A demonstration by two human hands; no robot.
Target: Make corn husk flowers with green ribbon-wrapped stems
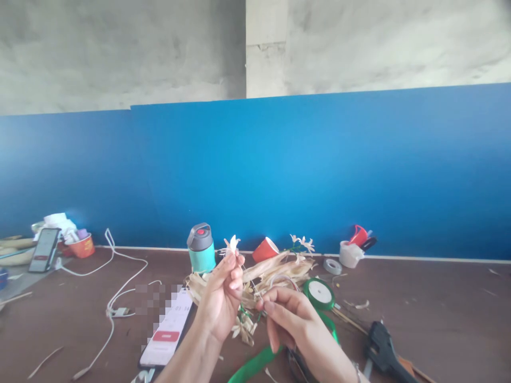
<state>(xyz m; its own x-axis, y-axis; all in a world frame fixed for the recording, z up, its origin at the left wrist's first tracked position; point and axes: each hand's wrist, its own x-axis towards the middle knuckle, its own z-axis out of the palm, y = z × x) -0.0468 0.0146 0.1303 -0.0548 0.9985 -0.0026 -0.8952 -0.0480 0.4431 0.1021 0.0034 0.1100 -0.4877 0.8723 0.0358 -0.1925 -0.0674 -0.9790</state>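
Near the middle of the view, my left hand (227, 290) pinches a small pale flower (232, 244) with its petals pointing up. A thin stem or wire runs from it down to the right, and the fingertips of my right hand (289, 315) are closed on its lower end. Behind and between the hands lie dried pale husks (279, 271). More pale flowers (244, 327) rest on the table below, and others (305, 243) stand up behind the husks. Beside my right hand is a spool of green ribbon (319, 292), with loose green ribbon (255, 364) running beneath that hand.
A teal bottle (202, 252), an orange cup (265, 249), a tape roll (332, 266) and a white cup (351, 255) stand near the blue partition (279, 170). A phone (170, 330) and white cable (120, 292) lie left. A black glue gun (383, 348) lies right.
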